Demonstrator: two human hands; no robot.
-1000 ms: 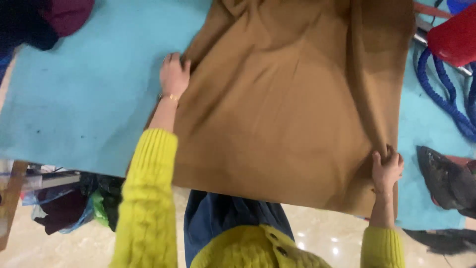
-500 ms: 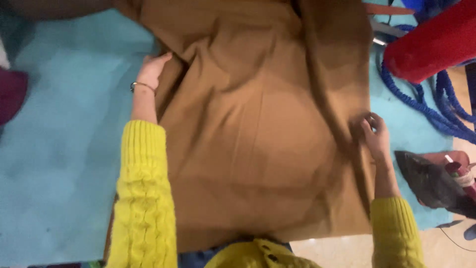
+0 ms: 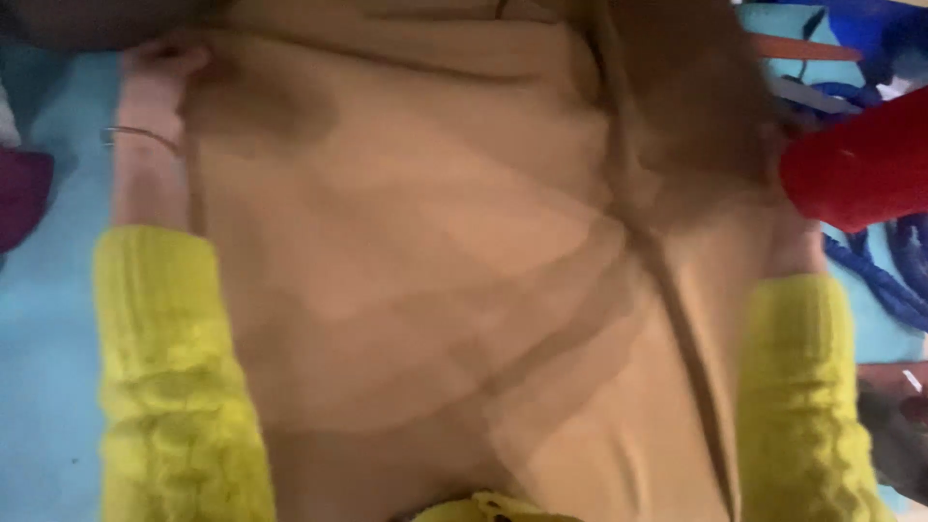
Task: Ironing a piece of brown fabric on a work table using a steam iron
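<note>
The frame is motion-blurred. A large brown cloth [image 3: 435, 271] lies spread over a light blue table [image 3: 39, 367] and fills most of the view. My left hand [image 3: 159, 77] is at the cloth's upper left edge, with its fingers curled on the fabric and a thin bangle on the wrist. My right hand [image 3: 795, 227] reaches onto the cloth's right side, beside a long fold. Only its wrist shows clearly, and the fingers are lost in blur next to a red object. Both arms wear yellow knitted sleeves.
A red object [image 3: 860, 169] sits at the right edge above a blue rope [image 3: 884, 280]. A dark purple garment [image 3: 21, 198] lies at the left edge. Something dark [image 3: 894, 435] lies at the lower right.
Both hands have slid farther up along the cloth's sides, and the view has moved closer. The cloth now fills the frame and the floor is out of sight.
</note>
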